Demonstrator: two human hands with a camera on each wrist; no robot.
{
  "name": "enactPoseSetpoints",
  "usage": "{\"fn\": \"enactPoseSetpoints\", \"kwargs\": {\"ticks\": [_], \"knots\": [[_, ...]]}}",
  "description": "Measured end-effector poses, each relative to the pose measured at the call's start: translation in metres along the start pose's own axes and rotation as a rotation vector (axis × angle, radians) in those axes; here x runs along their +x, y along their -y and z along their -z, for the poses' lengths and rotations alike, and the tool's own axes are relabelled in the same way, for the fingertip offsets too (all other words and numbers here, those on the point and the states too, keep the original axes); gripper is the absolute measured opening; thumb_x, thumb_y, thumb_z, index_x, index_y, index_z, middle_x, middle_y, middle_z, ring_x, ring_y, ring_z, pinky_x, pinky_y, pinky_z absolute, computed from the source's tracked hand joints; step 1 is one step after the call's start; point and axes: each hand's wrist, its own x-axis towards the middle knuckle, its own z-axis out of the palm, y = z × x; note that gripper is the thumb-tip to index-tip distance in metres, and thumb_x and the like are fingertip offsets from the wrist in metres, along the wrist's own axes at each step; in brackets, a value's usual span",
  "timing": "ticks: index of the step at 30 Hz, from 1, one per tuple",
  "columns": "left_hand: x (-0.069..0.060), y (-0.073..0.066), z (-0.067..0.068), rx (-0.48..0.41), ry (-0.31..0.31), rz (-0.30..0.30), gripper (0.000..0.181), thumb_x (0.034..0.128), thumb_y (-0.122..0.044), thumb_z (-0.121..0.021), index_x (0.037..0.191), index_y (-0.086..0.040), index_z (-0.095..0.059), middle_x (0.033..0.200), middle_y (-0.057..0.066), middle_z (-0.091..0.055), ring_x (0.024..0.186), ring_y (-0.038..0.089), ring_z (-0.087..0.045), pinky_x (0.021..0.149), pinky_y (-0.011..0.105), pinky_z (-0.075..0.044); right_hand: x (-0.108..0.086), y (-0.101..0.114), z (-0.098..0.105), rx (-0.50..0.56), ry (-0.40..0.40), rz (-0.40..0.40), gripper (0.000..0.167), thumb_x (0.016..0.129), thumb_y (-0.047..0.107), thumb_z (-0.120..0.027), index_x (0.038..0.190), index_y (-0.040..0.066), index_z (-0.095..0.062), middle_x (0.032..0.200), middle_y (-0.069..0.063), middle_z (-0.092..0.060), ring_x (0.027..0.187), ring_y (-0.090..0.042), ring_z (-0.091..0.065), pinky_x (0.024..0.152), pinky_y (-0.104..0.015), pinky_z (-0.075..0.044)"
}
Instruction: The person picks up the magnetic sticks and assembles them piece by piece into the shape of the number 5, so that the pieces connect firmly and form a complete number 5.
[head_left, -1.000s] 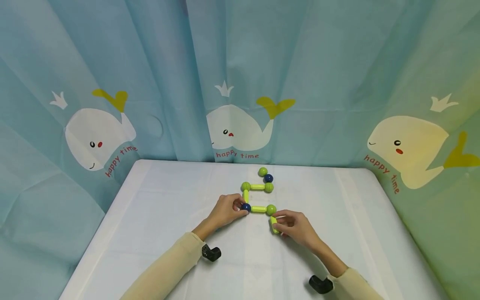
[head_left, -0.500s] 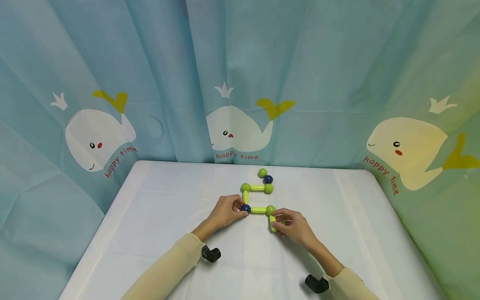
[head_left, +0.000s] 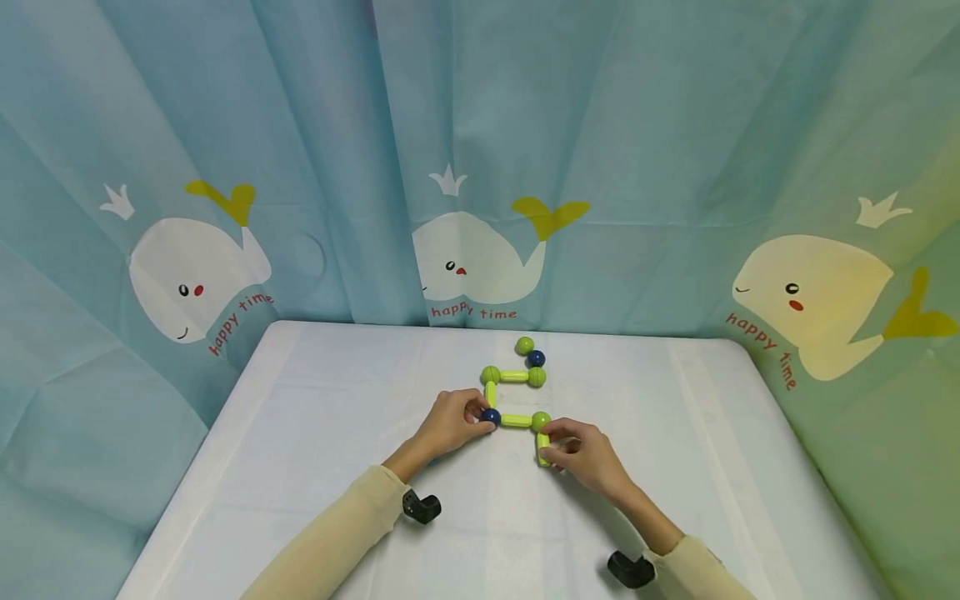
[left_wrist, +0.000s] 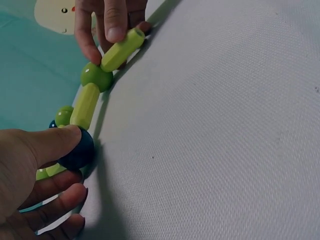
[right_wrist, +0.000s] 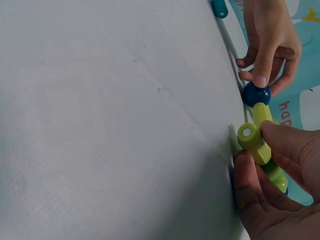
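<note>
My left hand (head_left: pixel 448 423) pinches the dark blue ball (head_left: pixel 491 417) at the near left corner of a joined figure of green balls and sticks. From that ball a lime stick (head_left: pixel 517 421) runs right to a green ball (head_left: pixel 541 422). My right hand (head_left: pixel 592 457) grips another lime stick (head_left: pixel 543 450), whose far end touches this green ball, as the left wrist view also shows with the stick (left_wrist: pixel 122 50) against the ball (left_wrist: pixel 96 77). In the right wrist view thumb and fingers hold the stick (right_wrist: pixel 253 142) from both sides.
Farther back, a lime stick (head_left: pixel 513 377) joins two green balls, with a blue ball (head_left: pixel 536 358) and a green ball (head_left: pixel 525 345) beyond. The white table (head_left: pixel 337 367) ends at a blue curtain (head_left: pixel 645 167) with whale prints. Black devices hang by both wrists.
My right hand has moved slightly left and brought its stick against the near right green ball, turning it straighter. My left hand has stayed on the blue ball.
</note>
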Motion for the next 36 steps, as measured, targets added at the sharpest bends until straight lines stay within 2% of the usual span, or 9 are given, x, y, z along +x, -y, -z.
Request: {"fn": "enactPoseSetpoints", "kwargs": {"ticks": [8, 21, 25, 32, 36], "knots": [[0.001, 0.001, 0.001, 0.003, 0.010, 0.004, 0.022, 0.0854, -0.020, -0.086, 0.102, -0.011, -0.074, 0.089, -0.001, -0.074, 0.069, 0.004, -0.059, 0.066, 0.025, -0.048, -0.002, 0.002, -0.004, -0.038, -0.020, -0.003, 0.029, 0.086, 0.006, -0.082, 0.113, 0.007, -0.072, 0.102, -0.007, -0.072, 0.074, -0.015, -0.065, 0.060, -0.026, -0.053], [0.001, 0.001, 0.001, -0.001, 0.023, 0.007, 0.023, 0.0855, -0.019, -0.086, 0.102, -0.010, -0.074, 0.088, 0.000, -0.074, 0.068, 0.005, -0.058, 0.065, 0.024, -0.048, -0.002, 0.001, -0.002, -0.063, -0.009, 0.021, 0.030, 0.086, 0.007, -0.083, 0.114, 0.007, -0.071, 0.102, -0.007, -0.072, 0.075, -0.014, -0.066, 0.060, -0.026, -0.053], [0.002, -0.001, 0.003, 0.001, 0.028, 0.008, 0.023, 0.0857, -0.019, -0.086, 0.102, -0.010, -0.074, 0.088, 0.000, -0.073, 0.068, 0.005, -0.057, 0.064, 0.023, -0.048, -0.001, -0.001, 0.004, -0.094, 0.031, 0.075, 0.030, 0.088, 0.010, -0.082, 0.116, 0.007, -0.071, 0.105, -0.007, -0.072, 0.078, -0.013, -0.067, 0.063, -0.026, -0.054], [0.002, 0.000, 0.002, 0.012, 0.034, 0.013, 0.022, 0.0856, -0.021, -0.086, 0.102, -0.012, -0.073, 0.087, -0.003, -0.072, 0.067, 0.004, -0.056, 0.063, 0.023, -0.048, -0.001, -0.001, 0.024, -0.118, 0.188, 0.179, 0.034, 0.091, 0.013, -0.079, 0.122, 0.006, -0.069, 0.113, -0.011, -0.071, 0.088, -0.019, -0.071, 0.076, -0.028, -0.057], [0.003, 0.001, 0.002, 0.010, 0.035, 0.014, 0.023, 0.0856, -0.021, -0.086, 0.102, -0.012, -0.073, 0.086, -0.004, -0.071, 0.066, 0.004, -0.055, 0.063, 0.023, -0.047, 0.000, 0.000, 0.037, -0.128, 0.233, 0.214, 0.038, 0.091, 0.012, -0.079, 0.127, 0.005, -0.067, 0.116, -0.016, -0.071, 0.089, -0.021, -0.072, 0.076, -0.030, -0.057]]}}
